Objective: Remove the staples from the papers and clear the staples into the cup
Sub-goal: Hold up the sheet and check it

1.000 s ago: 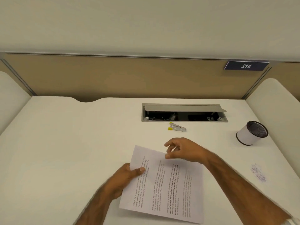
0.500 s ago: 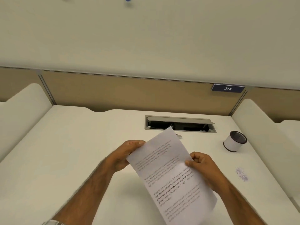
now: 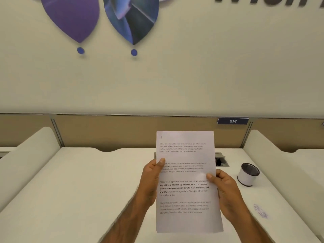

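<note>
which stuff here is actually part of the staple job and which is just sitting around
Part of the job:
- printed papers, held upright off the desk by the left hand and right hand
- staple near the top left corner of the papers
- cup, open, on the desk to the right

Just lying about:
- cable box set in the desk
- number plate 214
- purple smudge on the desk

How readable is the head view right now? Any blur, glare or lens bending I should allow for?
Head view: the papers are sharp enough that the bold lines read, the lighter text is soft; both forearms smear toward the bottom edge; the wall graphics up top are motion-blurred; the desk edges bow outward from the wide lens; lighting is even and soft, no glare on the page, a faint sheen inside the cup.
</note>
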